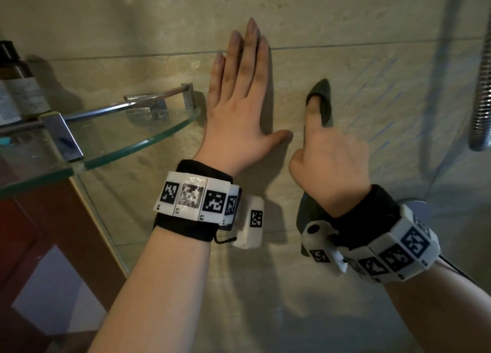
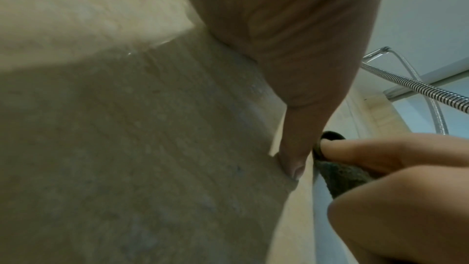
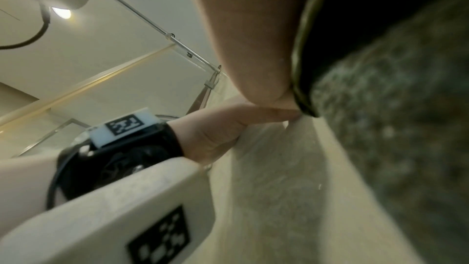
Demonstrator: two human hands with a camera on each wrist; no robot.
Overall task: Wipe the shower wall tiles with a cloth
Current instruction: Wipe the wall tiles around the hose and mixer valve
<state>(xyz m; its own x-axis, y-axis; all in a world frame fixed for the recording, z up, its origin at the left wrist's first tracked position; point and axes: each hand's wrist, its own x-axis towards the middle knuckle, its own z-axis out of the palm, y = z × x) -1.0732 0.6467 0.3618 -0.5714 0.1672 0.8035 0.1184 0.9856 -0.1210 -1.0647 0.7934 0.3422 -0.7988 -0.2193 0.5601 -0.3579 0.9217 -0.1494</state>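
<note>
The wall tiles [image 1: 358, 92] are mottled beige with thin dark grout lines. The cloth [image 1: 324, 100] is dark green, speckled paler in the right wrist view. Both wristbands [image 1: 196, 221] are black, carrying white blocks printed with black-and-white square codes. The glass shelf [image 1: 138, 143] shows a green-tinted edge and chrome rail [image 1: 127, 105]. The shower hose [image 1: 482, 103] is ribbed silver. The bottle [image 1: 18, 79] is brown with a pale label.

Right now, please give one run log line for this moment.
left hand: flat on wall tiles | right hand: holds cloth, forefinger presses it on tiles
</note>
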